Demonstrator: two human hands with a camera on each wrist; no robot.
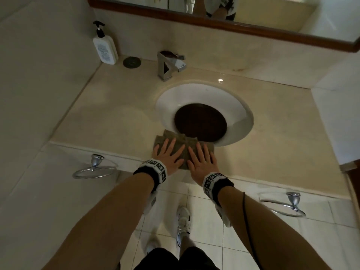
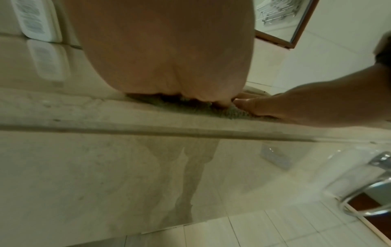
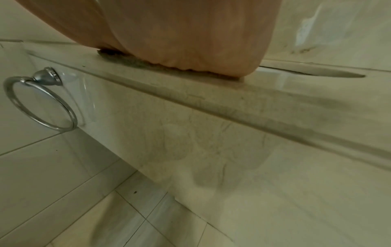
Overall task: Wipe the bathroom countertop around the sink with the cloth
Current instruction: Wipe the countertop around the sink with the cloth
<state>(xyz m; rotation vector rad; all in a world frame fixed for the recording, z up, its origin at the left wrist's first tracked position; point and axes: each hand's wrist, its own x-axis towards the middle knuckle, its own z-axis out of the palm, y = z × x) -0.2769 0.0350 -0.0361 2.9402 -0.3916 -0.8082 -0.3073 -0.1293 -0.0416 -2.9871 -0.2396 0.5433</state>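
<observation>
A grey-green cloth lies flat on the beige countertop, on the strip between the front edge and the round white sink. My left hand and right hand press down on it side by side, fingers straight and spread. The cloth's far edge reaches the sink rim. In the left wrist view the palm covers the cloth, with the right hand's fingers beside it. The right wrist view shows the cloth under the right palm at the counter edge.
A chrome faucet stands behind the sink. A white pump bottle and a dark round disc sit at the back left corner. Two chrome towel rings hang on the counter's front face. A mirror runs above.
</observation>
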